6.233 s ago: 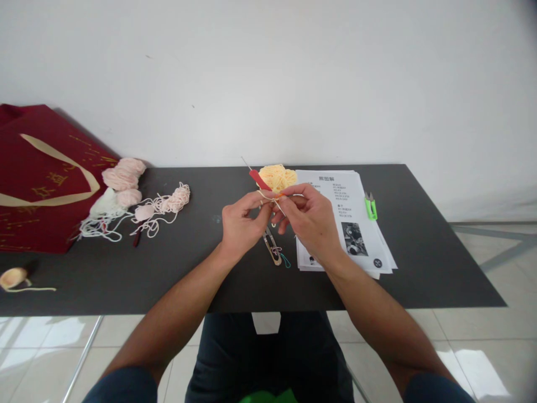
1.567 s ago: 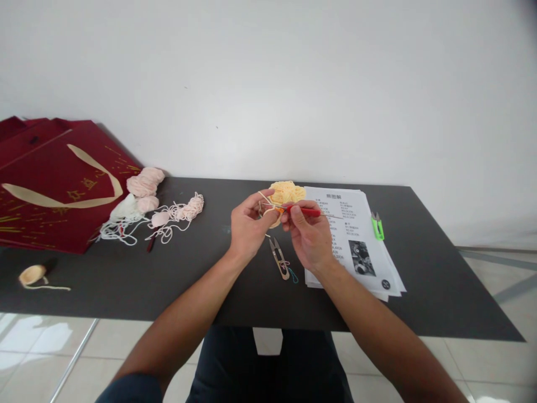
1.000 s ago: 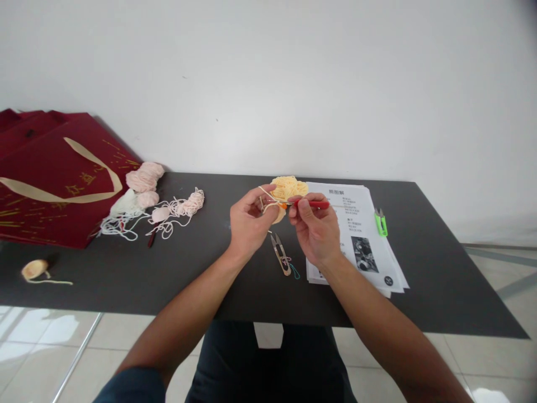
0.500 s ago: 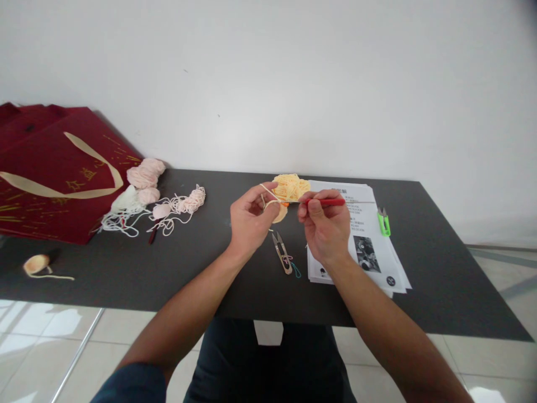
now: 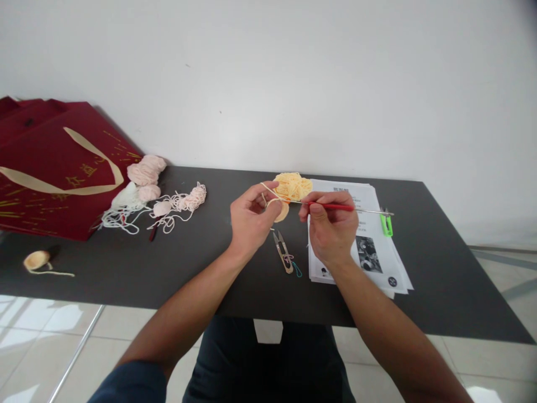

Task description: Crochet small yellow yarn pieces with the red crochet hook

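Yarn (image 5: 271, 191) slants off the left hand (image 5: 250, 221), seemingly for tension, while its grip pinches the round piece (image 5: 284, 212) and the right hand (image 5: 334, 230) clasps the red hook (image 5: 340, 207).

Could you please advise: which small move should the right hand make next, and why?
Perhaps use the red-handled hook in the right hand to catch the yarn strand: it points toward the pale yellow piece pinched in the left hand, and the strand lies stretched over that hand's index finger.
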Motion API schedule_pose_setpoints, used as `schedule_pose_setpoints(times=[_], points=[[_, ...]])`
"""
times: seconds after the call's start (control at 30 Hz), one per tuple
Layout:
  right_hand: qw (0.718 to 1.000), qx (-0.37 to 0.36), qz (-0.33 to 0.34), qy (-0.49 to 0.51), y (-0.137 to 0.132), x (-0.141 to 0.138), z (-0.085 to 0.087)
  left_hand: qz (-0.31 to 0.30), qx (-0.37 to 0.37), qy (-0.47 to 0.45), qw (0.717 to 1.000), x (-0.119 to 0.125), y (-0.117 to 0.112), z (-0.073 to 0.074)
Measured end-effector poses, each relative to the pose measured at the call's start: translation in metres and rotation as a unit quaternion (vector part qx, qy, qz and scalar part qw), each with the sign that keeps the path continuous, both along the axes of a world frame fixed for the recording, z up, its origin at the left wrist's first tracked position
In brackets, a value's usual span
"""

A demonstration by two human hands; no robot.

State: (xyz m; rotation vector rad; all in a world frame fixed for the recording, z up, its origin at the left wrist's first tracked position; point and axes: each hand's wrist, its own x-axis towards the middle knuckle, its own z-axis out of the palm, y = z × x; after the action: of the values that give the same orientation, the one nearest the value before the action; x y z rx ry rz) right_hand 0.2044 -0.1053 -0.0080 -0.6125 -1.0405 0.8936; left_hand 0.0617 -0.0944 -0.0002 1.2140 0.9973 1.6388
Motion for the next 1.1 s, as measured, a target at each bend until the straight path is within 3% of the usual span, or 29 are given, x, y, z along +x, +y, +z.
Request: schedule_pose_setpoints(times=[0.4, 0.6, 0.87, 1.1], points=[[0.998, 0.009, -0.051, -0.032, -0.007, -0.007, 0.001, 0.060, 0.003, 0.044, 0.997, 0.002, -0.004, 0.000], [0.998, 0.038, -0.042, -0.038, -0.011, -0.010, -0.004, 0.066, -0.019, 0.006, 0.998, 0.003, -0.003, 0.000], [0.994, 0.012, -0.078, -0.080, -0.008, -0.010, -0.014, -0.006, -0.103, -0.125, 0.987, 0.002, 0.004, 0.001], [0.982, 0.045, -0.102, -0.150, -0.006, -0.009, -0.018, -0.068, -0.164, -0.194, 0.965, -0.001, 0.006, 0.006]])
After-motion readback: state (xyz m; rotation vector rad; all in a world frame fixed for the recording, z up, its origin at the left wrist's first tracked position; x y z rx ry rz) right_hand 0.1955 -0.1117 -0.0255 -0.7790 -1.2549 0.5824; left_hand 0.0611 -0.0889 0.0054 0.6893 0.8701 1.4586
